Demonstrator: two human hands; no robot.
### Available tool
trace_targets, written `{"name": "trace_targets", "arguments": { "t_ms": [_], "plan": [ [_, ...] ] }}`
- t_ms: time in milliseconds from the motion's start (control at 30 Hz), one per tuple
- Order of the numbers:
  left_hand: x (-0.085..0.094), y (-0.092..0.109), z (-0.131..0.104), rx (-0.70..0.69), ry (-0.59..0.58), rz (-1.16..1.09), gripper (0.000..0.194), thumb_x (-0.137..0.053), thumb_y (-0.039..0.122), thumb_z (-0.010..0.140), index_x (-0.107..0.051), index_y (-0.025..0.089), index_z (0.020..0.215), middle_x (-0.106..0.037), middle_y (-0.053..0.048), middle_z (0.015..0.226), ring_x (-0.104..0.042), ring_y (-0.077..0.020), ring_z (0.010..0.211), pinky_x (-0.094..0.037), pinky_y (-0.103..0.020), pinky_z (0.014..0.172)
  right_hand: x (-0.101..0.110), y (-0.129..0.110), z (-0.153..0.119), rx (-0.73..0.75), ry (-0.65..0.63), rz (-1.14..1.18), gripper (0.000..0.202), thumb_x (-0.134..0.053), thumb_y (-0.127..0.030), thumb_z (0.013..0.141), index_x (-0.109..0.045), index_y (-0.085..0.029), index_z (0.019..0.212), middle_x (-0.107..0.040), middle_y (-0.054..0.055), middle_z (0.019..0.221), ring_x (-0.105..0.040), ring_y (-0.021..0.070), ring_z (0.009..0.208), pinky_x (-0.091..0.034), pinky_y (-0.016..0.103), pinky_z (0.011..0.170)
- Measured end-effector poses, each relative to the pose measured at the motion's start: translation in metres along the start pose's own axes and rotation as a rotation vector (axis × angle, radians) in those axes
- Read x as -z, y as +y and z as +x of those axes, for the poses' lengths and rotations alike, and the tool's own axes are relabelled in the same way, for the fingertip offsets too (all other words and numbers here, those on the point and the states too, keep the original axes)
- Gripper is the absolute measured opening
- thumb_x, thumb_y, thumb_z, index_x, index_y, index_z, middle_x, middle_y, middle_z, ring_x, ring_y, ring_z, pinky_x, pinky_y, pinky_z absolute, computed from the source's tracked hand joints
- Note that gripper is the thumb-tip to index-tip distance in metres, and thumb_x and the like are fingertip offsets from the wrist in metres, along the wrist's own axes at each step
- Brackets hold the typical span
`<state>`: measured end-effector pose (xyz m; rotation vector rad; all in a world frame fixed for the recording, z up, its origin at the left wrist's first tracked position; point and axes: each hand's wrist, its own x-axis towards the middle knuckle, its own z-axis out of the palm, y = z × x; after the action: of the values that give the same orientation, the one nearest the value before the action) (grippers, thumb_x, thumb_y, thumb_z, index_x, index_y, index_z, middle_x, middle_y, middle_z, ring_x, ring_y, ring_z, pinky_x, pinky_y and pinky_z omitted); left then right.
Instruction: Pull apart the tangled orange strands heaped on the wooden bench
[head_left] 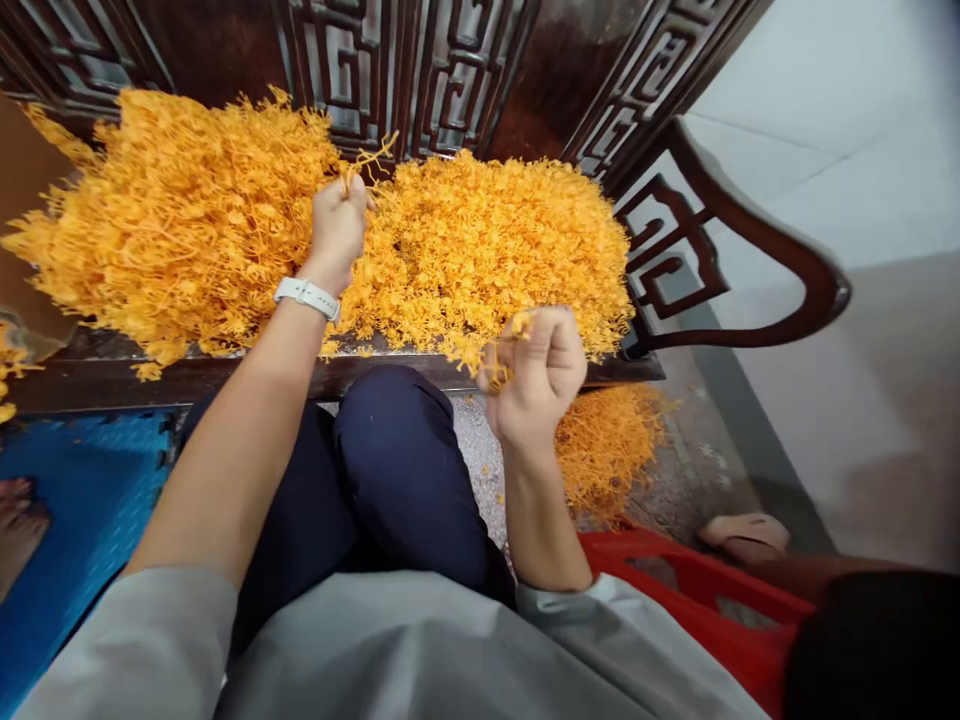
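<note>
Two heaps of yellow-orange, flower-like sprigs with thin stems lie side by side on a dark wooden bench: the left heap and the right heap. My left hand, a white band on its wrist, is closed at the gap between the heaps. A branched yellow sprig sticks out above its fingers. My right hand is closed in front of the right heap, above the bench's front edge. Small yellow sprigs poke out of its fingers on the left. My fingers partly hide both held pieces.
A carved wooden backrest rises behind the heaps, with a curved armrest at right. An orange pile of thin stems lies on the floor. A red plastic stool, another person's foot and a blue mat are nearby.
</note>
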<state>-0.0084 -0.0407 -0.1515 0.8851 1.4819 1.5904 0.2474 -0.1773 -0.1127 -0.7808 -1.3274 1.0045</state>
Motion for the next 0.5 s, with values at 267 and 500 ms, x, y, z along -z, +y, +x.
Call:
{"name": "trace_targets", "arguments": {
  "t_ms": [267,500],
  "plan": [
    [-0.026,0.024,-0.052,0.098,-0.19,-0.315,0.039,-0.061,0.059,0.104,-0.059,0.022,0.091,-0.044,0.004,0.061,-0.043,-0.0082,0.046,-0.039,-0.024,0.047,-0.003,0.029,0.029,-0.298,-0.027,0.14,0.04,-0.07,-0.063,0.092,-0.054,-0.026,0.086,-0.047,-0.004,0.074,-0.033,0.0082,0.053,-0.028,0.023,0.042],
    [-0.036,0.034,-0.074,0.057,-0.261,-0.343,0.027,-0.062,0.041,0.107,-0.06,0.021,0.088,-0.047,0.003,0.066,-0.048,-0.0082,0.052,-0.045,-0.022,0.055,-0.021,0.048,0.038,-0.386,-0.208,0.093,0.047,-0.065,-0.072,0.093,-0.065,-0.025,0.093,-0.03,-0.009,0.057,-0.025,0.0088,0.048,-0.024,0.025,0.044]
  ]
}}
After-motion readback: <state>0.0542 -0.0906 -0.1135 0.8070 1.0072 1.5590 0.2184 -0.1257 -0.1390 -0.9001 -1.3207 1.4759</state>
